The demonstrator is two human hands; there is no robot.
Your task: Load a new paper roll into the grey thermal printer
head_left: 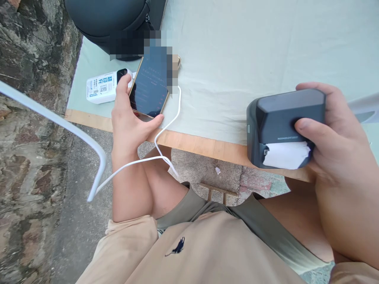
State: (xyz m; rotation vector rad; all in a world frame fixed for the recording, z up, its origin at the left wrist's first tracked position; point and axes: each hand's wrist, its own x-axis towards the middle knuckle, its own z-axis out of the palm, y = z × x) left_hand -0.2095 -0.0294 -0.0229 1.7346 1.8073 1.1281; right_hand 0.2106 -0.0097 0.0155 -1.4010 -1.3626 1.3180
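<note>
My left hand (127, 118) grips a smartphone (149, 88) with a dark screen, held tilted over the table's near edge. A white cable (166, 130) runs from the phone down past my knee. My right hand (334, 130) holds a small dark grey label printer (284, 122) just above the table edge. White paper (286, 154) sticks out of the printer's front slot, and my thumb rests on the printer's face.
A white power bank (102, 87) lies on the pale green tablecloth (237, 59) behind the phone. A dark bag (112, 23) sits at the far left of the table. The wooden table edge (201, 144) runs across; a stone wall (26, 118) stands left.
</note>
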